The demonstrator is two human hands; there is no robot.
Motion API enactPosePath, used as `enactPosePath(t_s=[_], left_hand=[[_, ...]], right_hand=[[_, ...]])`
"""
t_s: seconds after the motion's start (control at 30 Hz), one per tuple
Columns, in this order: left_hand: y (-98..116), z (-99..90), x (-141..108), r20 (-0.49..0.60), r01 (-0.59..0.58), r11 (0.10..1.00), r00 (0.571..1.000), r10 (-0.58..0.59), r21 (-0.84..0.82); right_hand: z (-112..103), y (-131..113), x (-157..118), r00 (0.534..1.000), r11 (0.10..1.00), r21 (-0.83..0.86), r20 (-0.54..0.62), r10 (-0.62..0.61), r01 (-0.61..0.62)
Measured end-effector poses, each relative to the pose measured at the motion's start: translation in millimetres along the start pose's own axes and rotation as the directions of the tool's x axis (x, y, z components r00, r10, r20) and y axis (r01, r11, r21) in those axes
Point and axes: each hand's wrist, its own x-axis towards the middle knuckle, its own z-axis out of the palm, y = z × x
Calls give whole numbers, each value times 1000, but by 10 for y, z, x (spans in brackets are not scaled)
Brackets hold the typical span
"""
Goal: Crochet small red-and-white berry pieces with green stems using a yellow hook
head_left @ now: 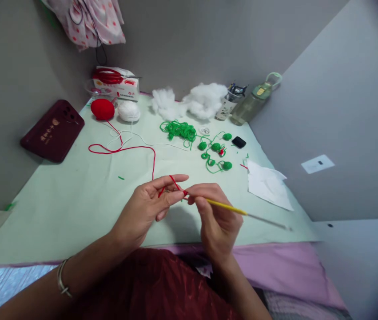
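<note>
My left hand (157, 199) pinches a small bit of red crochet work (185, 193) between thumb and fingers. Red yarn (154, 162) loops over its raised index finger and trails back across the table to a red yarn ball (102, 109). In my right hand (216, 213) is a crochet hook (226, 206) with a yellow grip, held like a pen. Its working tip meets the red work at the left fingertips, where the fingers mostly hide it. The hook's grey far end points down to the right.
A white yarn ball (129, 111), white stuffing (205, 100) and a green yarn tangle (179, 130) lie towards the back. Small green crocheted pieces (216, 146) sit right of centre, near a white paper (268, 184). A bottle (252, 103) and a phone (53, 131) lean at the sides.
</note>
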Motion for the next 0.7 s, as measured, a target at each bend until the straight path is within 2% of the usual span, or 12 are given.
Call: enactPosePath(t_s=[0.1,0.17,0.2,0.3,0.4,0.47,0.7], left_hand=[[-17,12,18,12,33,996,999,-32,-83],[-27,19,28,53,98,985,994,-91,-144],[-29,18,32,69,126,978,991,-116,-166],[-21,-7,38,81,137,969,989,-123,-205],[-4,-42,41,72,111,971,993,-97,-211],[4,-56,44,65,103,973,994,-92,-208],[22,-40,39,31,72,984,997,-68,-166]], right_hand=[[-12,59,-93,974,936,-272,78,-212,225],[-18,79,-117,963,911,-310,88,-257,271],[-21,77,-111,971,933,-269,67,-230,239],[-33,38,-46,998,998,-54,-47,-44,41],[-41,12,10,988,986,139,-110,107,-92],[-41,18,16,977,962,227,-107,182,-154],[-41,18,-1,950,915,307,-83,300,-262]])
